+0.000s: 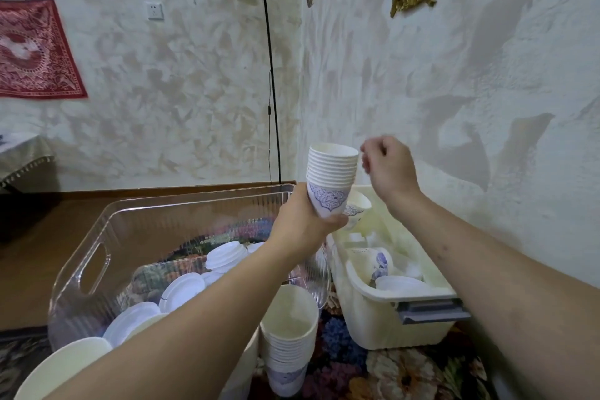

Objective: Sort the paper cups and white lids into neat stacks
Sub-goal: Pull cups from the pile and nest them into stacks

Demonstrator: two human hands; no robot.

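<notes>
My left hand [303,221] grips the base of a stack of several nested paper cups [331,182], white with a blue pattern, held upright in mid-air. My right hand [388,166] hovers just right of the stack's rim, fingers loosely curled and holding nothing. A second stack of cups [287,339] stands low in front, between the two bins. White lids [181,291] lie loose and in small piles inside the clear plastic bin [81,269]. The cream bin [386,315] on the right holds loose cups [378,265] and lids [401,284].
A floral carpet [402,373] lies under the bins. A textured wall runs close along the right. A black floor lamp [269,81] stands in the corner behind the bins. A cream round rim [61,364] shows at the bottom left. Brown wooden floor lies at left.
</notes>
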